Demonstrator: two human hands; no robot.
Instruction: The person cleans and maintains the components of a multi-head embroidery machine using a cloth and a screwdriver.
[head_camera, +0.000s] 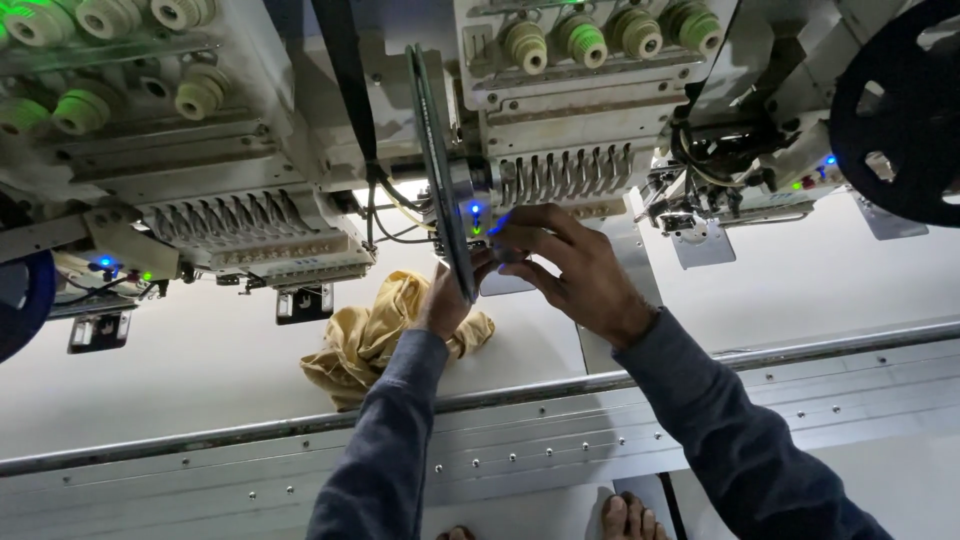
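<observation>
A thin dark disc hangs edge-on beside an embroidery machine head. My left hand grips the disc's lower edge from below. My right hand reaches to the small lit panel with blue and green lights beside the disc, fingertips pinched together at it. Whether those fingers hold a thread or small part is not visible. Both arms wear dark grey sleeves.
A crumpled yellow cloth lies on the white machine table. A second machine head stands at left, a black spoked reel at upper right. A metal rail with screws runs along the front. My bare toes show below.
</observation>
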